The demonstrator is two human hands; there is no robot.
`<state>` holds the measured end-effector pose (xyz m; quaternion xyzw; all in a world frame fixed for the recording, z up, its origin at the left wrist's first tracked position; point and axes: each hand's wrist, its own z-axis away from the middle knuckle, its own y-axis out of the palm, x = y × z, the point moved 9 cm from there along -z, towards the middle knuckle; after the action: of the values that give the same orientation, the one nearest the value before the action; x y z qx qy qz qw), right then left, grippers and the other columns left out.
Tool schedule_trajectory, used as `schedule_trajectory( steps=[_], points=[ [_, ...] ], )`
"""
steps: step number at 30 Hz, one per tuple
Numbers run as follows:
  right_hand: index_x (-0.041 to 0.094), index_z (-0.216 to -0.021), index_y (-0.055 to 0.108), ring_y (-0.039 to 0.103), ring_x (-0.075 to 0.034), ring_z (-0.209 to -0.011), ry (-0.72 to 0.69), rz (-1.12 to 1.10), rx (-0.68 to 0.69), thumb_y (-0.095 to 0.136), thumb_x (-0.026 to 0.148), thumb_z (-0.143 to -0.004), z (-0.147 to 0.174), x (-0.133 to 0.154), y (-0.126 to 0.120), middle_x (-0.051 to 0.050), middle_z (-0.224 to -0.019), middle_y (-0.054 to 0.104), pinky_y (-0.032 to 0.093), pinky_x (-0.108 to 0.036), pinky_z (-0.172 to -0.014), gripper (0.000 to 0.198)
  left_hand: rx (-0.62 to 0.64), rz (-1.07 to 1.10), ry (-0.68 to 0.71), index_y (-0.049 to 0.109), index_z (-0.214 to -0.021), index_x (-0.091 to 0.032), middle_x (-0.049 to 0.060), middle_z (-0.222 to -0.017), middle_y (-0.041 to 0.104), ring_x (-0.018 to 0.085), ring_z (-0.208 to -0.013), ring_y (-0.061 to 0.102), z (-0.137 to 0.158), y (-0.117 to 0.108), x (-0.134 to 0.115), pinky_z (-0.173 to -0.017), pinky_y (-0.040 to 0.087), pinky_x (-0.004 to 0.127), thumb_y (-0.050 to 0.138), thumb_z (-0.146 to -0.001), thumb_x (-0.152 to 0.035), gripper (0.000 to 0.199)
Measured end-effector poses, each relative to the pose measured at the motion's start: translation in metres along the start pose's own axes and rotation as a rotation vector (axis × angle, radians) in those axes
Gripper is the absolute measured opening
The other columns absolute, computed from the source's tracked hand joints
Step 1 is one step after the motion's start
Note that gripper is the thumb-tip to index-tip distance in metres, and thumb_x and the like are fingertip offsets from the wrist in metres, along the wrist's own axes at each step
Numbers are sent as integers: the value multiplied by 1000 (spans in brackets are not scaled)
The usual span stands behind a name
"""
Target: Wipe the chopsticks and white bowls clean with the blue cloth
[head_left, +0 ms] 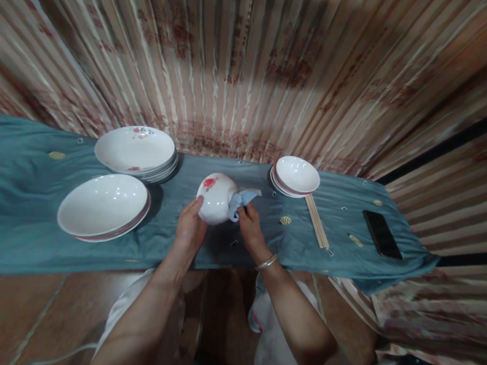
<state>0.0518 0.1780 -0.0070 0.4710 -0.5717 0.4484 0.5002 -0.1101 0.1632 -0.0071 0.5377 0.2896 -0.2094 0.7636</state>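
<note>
A white bowl [218,206] with a red flower on its outside is held tilted above the table, its outer side toward me. My left hand [191,226] grips the bowl at its left edge, thumb on the outer surface. On the other side, my right hand [250,226] is closed on a light blue cloth [242,199], which is pressed against the bowl's right end. The fingers under the cloth are partly hidden, and so is the inside of the bowl.
Stacked plates [139,150] stand at the back left, with stacked shallow bowls [102,207] before them. Small bowls [297,175] are stacked at the right, beside chopsticks [318,220] and a black phone [381,234]. A teal cloth [17,185] covers the table; a curtain [237,62] hangs behind.
</note>
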Motion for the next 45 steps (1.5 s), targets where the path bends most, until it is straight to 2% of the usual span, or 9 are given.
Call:
schedule_trajectory(
  steps=[6, 14, 17, 22, 25, 29, 34, 39, 45],
  points=[
    [17, -105, 61, 60, -21, -94, 16, -77, 39, 65, 44, -71, 3, 12, -5, -5, -106, 67, 47, -32, -88, 44, 36, -60, -16, 72, -83, -8, 13, -85, 75, 27, -88, 70, 3, 4, -2, -85, 53, 36, 81, -60, -30, 34],
    [20, -88, 63, 58, -21, -103, -3, -3, -47, 53, 48, -76, -6, 3, -19, -4, -95, 68, 42, -34, -95, 32, 48, -67, -37, 72, -79, -9, 12, -79, 75, 29, -88, 71, 6, 9, 7, -86, 53, 38, 85, -52, -33, 38],
    [21, -82, 62, 58, -21, -100, 0, 27, -59, 51, 46, -76, -9, -3, -21, -3, -88, 67, 42, -33, -93, 28, 40, -69, -44, 73, -81, -9, 13, -81, 75, 29, -89, 71, 6, 9, 8, -86, 53, 38, 85, -52, -32, 40],
    [20, -87, 63, 59, -20, -93, 32, 4, -38, 52, 43, -74, -9, -9, -19, -3, -93, 68, 42, -34, -91, 29, 30, -59, -42, 73, -78, -11, 12, -84, 76, 29, -91, 70, 5, 7, 6, -87, 54, 38, 82, -58, -30, 30],
    [20, -85, 64, 59, -19, -88, 67, -31, 1, 55, 40, -72, -6, -10, -16, -1, -87, 68, 43, -32, -87, 26, 10, -46, -29, 73, -80, -11, 12, -85, 76, 28, -92, 70, 2, 3, 4, -88, 54, 37, 80, -61, -28, 26],
    [19, -85, 64, 59, -17, -79, 143, -139, 79, 60, 38, -69, 3, -8, -7, 0, -80, 68, 47, -29, -77, 26, 3, -38, -11, 73, -85, -10, 12, -86, 76, 28, -93, 70, -2, -1, 2, -88, 53, 37, 80, -62, -30, 31],
    [18, -94, 63, 62, -16, -78, 233, -293, 122, 69, 34, -63, 11, -6, 1, -1, -88, 70, 50, -28, -76, 35, 4, -23, -7, 73, -86, -9, 12, -88, 76, 27, -90, 70, -2, 0, 1, -87, 53, 35, 82, -60, -31, 35],
    [18, -102, 64, 62, -17, -87, 156, -256, 120, 72, 38, -63, 7, 2, -1, -3, -100, 70, 50, -30, -82, 44, 38, -40, -33, 73, -86, -9, 13, -88, 75, 28, -92, 70, 1, 5, 4, -87, 53, 36, 80, -63, -30, 33],
    [17, -101, 64, 62, -17, -83, 138, -187, 25, 69, 45, -66, 1, -2, -8, -3, -91, 71, 51, -28, -75, 45, 54, -54, -55, 73, -82, -11, 12, -84, 75, 27, -89, 70, 2, 7, 10, -84, 54, 35, 80, -61, -29, 29]
  ],
)
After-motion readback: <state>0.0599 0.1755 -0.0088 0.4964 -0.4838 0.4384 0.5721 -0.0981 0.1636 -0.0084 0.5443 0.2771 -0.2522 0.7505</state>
